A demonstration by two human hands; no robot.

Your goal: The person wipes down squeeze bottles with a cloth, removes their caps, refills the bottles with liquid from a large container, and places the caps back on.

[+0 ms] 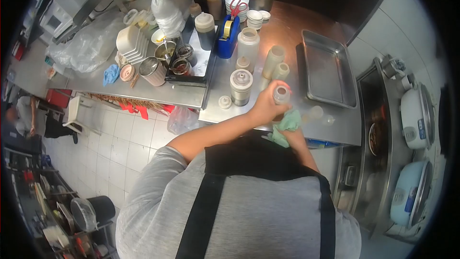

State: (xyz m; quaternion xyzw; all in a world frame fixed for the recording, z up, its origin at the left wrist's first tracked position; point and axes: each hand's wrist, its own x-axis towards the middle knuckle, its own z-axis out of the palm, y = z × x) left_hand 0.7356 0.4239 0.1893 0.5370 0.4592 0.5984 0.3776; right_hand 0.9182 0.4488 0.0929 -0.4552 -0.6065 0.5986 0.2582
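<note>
My left hand (pixel 268 103) is wrapped round a clear squeeze bottle (pixel 281 94), whose uncapped mouth faces up. Close below it, my right hand (pixel 293 136) grips a pale green cloth (pixel 289 122) that lies against the bottle's lower side. Left of my hands stands a capped squeeze bottle (pixel 241 88), with a loose white cap (pixel 224 102) near it. Behind are open empty-looking bottles (pixel 273 61) and a taller wide-mouthed bottle (pixel 248 45). Two small clear pieces, one a translucent cap (pixel 316 112), lie to the right of the cloth.
A metal tray (pixel 330 69) rests on the steel counter at the right. A blue tape dispenser (pixel 228 38) with red scissors (pixel 237 7) stands behind the bottles. To the left is a black tray (pixel 191 79) holding jars. Rice cookers (pixel 416 115) line the right side.
</note>
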